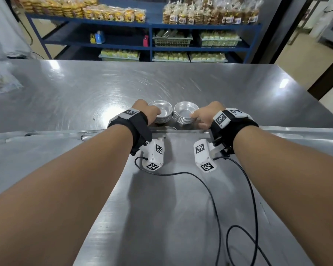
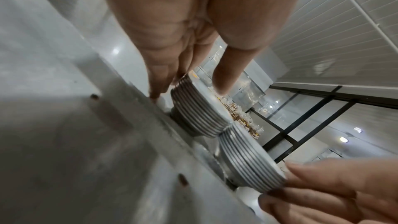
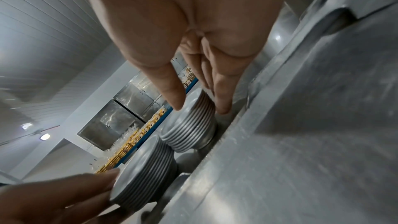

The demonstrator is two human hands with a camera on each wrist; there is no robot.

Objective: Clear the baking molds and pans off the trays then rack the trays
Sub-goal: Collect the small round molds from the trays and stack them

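Two stacks of nested round metal molds, the left stack (image 1: 160, 114) and the right stack (image 1: 185, 115), stood upright on the bench (image 1: 85, 89), rims touching, just beyond the far rim of the tray (image 1: 161, 208). Each stack lay directly ahead of its own hand. The left hand (image 1: 149, 113) pinched its stack, thumb on the top rim and fingers (image 2: 159, 81) down the side; the right hand (image 1: 206, 115) held its stack the same way, fingers (image 3: 224, 94) reaching the bench. Motion blur softened the edges, and the stack bases were hidden behind the tray rim.
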